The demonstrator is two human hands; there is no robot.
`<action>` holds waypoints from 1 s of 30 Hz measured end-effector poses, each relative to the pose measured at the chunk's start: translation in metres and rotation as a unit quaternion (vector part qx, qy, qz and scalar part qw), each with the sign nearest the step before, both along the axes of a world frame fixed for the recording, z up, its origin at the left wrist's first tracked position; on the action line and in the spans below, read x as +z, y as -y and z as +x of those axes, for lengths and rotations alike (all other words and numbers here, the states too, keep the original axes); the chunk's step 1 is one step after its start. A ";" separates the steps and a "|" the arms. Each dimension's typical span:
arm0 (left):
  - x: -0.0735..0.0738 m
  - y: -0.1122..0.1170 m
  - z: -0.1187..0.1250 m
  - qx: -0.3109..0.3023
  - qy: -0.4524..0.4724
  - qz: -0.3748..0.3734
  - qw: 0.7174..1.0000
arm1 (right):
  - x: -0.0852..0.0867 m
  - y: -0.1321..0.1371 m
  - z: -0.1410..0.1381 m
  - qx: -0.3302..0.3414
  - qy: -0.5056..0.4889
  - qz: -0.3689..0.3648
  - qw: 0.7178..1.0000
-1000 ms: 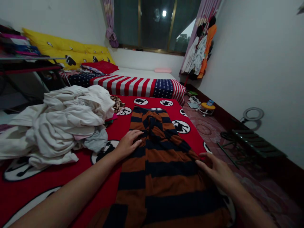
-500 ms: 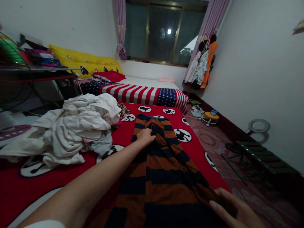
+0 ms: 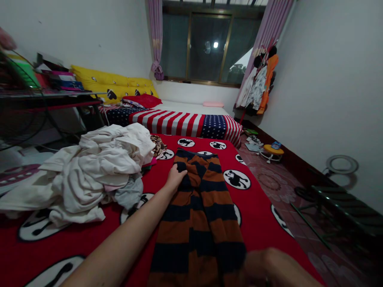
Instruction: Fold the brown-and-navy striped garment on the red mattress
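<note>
- Head view, the garment: the striped trousers (image 3: 197,235) lie lengthwise on the red blanket (image 3: 263,219), waistband toward its far edge, legs running toward its near edge.
- Head view, what has changed: half a second ago the right side of the trousers flared out toward the blanket's right edge; now it lies drawn in, and a broad strip of red shows between cloth and edge.
- Head view, left hand (image 3: 176,179): it has shifted from the middle of the upper part to the left side, just below the waistband. It looks closed on the cloth there (the fingers are mostly hidden, but the thumb lies along the top).
- Head view, right hand (image 3: 266,265): it has come inward from the right and sits beside the lower part of the right leg. Motion blur covers it, so I cannot tell whether it is open or gripping.
- Head view, what it means: the trousers look narrower and straighter, I judge, though creases remain near the crotch.
- Head view, around them: the heap of white clothes (image 3: 116,163) stays on the blanket's left part, with a leopard-print cloth (image 3: 158,145) beside it near the far edge.
</note>
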State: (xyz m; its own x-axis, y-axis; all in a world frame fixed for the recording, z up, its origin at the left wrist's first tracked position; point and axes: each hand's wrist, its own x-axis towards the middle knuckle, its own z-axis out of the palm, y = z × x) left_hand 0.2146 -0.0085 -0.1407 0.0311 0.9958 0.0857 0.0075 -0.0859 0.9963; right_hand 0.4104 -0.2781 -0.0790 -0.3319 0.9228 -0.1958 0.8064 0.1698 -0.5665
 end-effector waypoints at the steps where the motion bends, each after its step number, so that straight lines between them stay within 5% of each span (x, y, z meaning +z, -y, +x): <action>1: -0.005 0.000 0.000 0.004 -0.001 0.017 1.000 | 0.010 -0.024 0.003 -0.024 -0.003 0.025 0.999; 5: -0.013 0.004 -0.001 -0.004 -0.063 0.145 0.987 | 0.032 -0.149 0.017 -0.115 -0.013 0.167 0.979; 8: -0.010 0.007 -0.002 -0.028 -0.118 0.193 0.974 | 0.021 -0.239 0.018 -0.205 -0.030 0.198 0.958; 11: -0.007 0.010 -0.003 -0.043 -0.141 0.207 0.967 | 0.005 -0.292 0.009 -0.197 0.002 0.200 0.960; 16: -0.005 0.012 -0.003 -0.045 -0.146 0.220 0.963 | 0.005 -0.320 -0.004 -0.163 0.049 0.196 0.966; 20: -0.001 0.010 -0.002 0.012 -0.134 0.258 0.957 | 0.008 -0.332 -0.008 -0.252 0.070 0.244 0.934; 24: -0.006 0.003 -0.002 0.023 -0.164 0.226 0.960 | -0.016 -0.336 -0.013 -0.315 0.069 0.250 0.913; 27: -0.012 -0.002 -0.003 0.026 -0.182 0.199 0.963 | -0.035 -0.336 -0.018 -0.298 0.051 0.229 0.925; 30: -0.014 -0.004 -0.005 0.022 -0.195 0.203 0.959 | -0.035 -0.330 -0.017 -0.250 0.017 0.210 0.945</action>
